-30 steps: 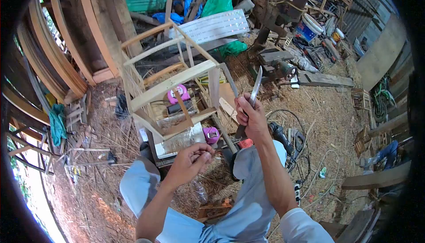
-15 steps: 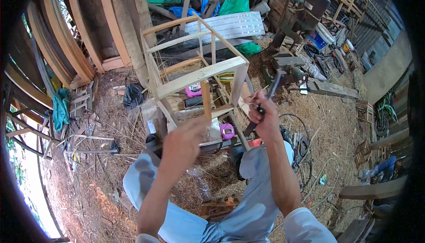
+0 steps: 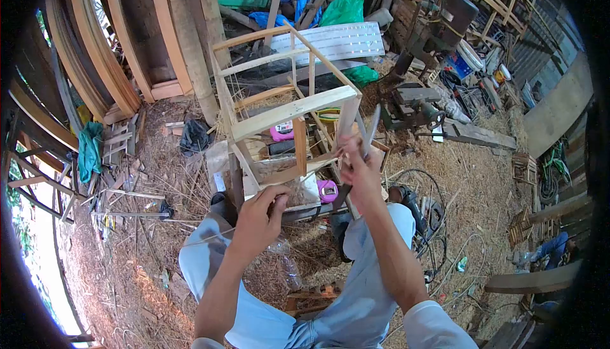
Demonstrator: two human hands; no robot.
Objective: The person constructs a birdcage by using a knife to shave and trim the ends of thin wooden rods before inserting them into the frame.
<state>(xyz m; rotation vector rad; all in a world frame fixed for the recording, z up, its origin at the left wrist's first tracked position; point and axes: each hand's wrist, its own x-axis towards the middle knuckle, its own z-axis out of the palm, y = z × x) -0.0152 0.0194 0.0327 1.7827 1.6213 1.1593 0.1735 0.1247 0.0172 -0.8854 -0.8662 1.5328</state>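
A seated person in a cluttered workshop works at an open wooden frame [image 3: 289,111] with a knife [image 3: 367,134] and a thin strip.

The frame of pale slats stands on the straw-covered floor [image 3: 470,184], just ahead of the person's knees. The right hand [image 3: 359,174] is at the frame's near right post, fingers closed round the knife handle, the blade's long axis pointing up and slightly away. The left hand [image 3: 259,219] sits lower and nearer the body, fingers pinched on what looks like a thin strip [image 3: 210,236] running out to the left. A pink tape measure [image 3: 327,190] lies between the hands; open straw lies to the right.
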